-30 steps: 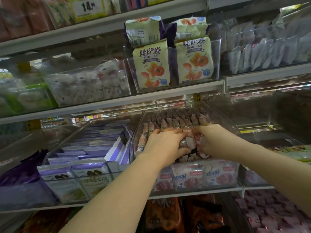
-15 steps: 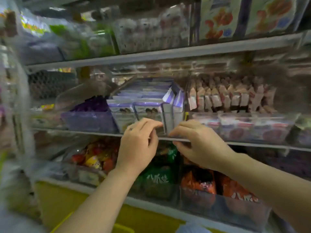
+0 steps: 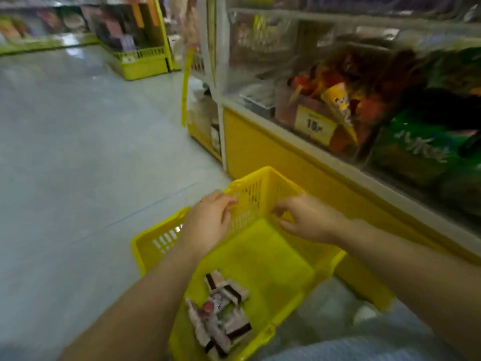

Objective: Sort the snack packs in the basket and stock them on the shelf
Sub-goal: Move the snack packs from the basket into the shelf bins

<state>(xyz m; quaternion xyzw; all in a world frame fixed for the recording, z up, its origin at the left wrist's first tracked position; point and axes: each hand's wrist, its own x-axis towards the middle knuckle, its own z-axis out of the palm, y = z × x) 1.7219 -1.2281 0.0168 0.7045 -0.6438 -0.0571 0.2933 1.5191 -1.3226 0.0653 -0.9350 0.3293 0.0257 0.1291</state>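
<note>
A yellow plastic basket (image 3: 273,259) stands on the floor beside the shelf base. Several small pale snack packs (image 3: 220,312) lie heaped in its near corner; the rest of its floor is bare. My left hand (image 3: 209,222) hovers over the basket's far left side, fingers loosely curled and holding nothing. My right hand (image 3: 304,220) hovers over the far right part, fingers relaxed and empty. The shelf (image 3: 338,105) rises at the right behind clear panels, its lowest level filled with orange and green bags.
A yellow price tag (image 3: 315,125) hangs on the bottom bin. The shelf's yellow base (image 3: 263,152) runs along the right. Grey floor (image 3: 78,165) stretches left toward another yellow display stand (image 3: 143,61) at the back.
My view dropped from the shelf bins to the floor basket. Both hands left the pink packs in the bin, came down past the shelf edge, and now hover empty over the basket.
</note>
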